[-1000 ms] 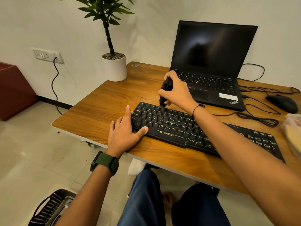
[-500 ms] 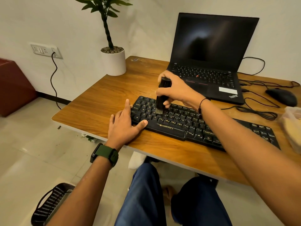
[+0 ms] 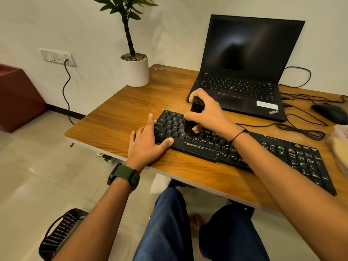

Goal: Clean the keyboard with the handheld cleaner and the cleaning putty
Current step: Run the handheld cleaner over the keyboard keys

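A black keyboard (image 3: pixel 273 153) with yellow lettering lies across the wooden desk (image 3: pixel 122 117). My right hand (image 3: pixel 209 112) grips a black handheld cleaner (image 3: pixel 194 113) upright, its brush end down on the keys in the left-middle rows. My left hand (image 3: pixel 146 144) lies flat at the keyboard's left end, with the thumb on the front edge and the fingers straight along the side. At the far right edge sits a clear bag (image 3: pixel 340 146) with something pale yellow inside; I cannot tell whether it is the putty.
An open black laptop (image 3: pixel 250 53) stands behind the keyboard. A mouse (image 3: pixel 331 112) and loose cables (image 3: pixel 301 127) lie at the right. A potted plant (image 3: pixel 135 70) stands at the desk's back left corner. My knees are under the desk's front edge.
My right hand has drawn the cleaner from the keyboard's top row down toward the lower key rows. My left hand has stayed at the keyboard's left end.
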